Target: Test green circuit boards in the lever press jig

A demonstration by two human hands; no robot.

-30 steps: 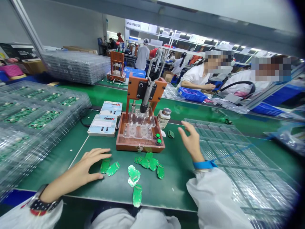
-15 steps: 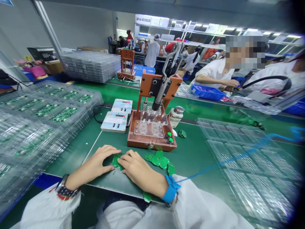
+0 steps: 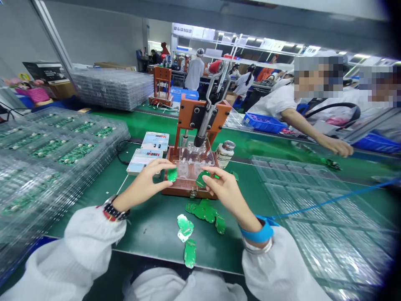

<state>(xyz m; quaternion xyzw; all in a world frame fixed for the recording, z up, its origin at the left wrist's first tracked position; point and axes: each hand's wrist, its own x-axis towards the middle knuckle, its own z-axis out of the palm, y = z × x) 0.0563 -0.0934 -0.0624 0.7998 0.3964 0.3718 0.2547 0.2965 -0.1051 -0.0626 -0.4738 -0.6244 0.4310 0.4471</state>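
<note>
My left hand (image 3: pixel 152 179) pinches a small green circuit board (image 3: pixel 172 174) in front of the left side of an orange press fixture (image 3: pixel 184 190). Between the thumb and fingers of my right hand (image 3: pixel 224 186) is a second green circuit board (image 3: pixel 202 179), held by the fixture's right side. The fixture's clear acrylic bed (image 3: pixel 188 169) lies just behind both hands, under a raised toggle clamp (image 3: pixel 209 113). Loose green boards (image 3: pixel 205 210) overlap on the green mat below my right hand. Nearer to me lie a few more boards (image 3: pixel 184 228) and a single one (image 3: pixel 189 253).
Two white meter boxes (image 3: pixel 144 161) with red digits stand left of the fixture, a white bottle (image 3: pixel 225 154) right of it. Stacked clear trays (image 3: pixel 62 146) with boards fill the left; another clear tray (image 3: pixel 300 192) lies right. A co-worker's arm (image 3: pixel 313 129) reaches across the far side.
Both hands have risen from the mat to the fixture and moved apart, each now with a board. Boards beneath them now show. The co-worker's arm has stretched out to the right.
</note>
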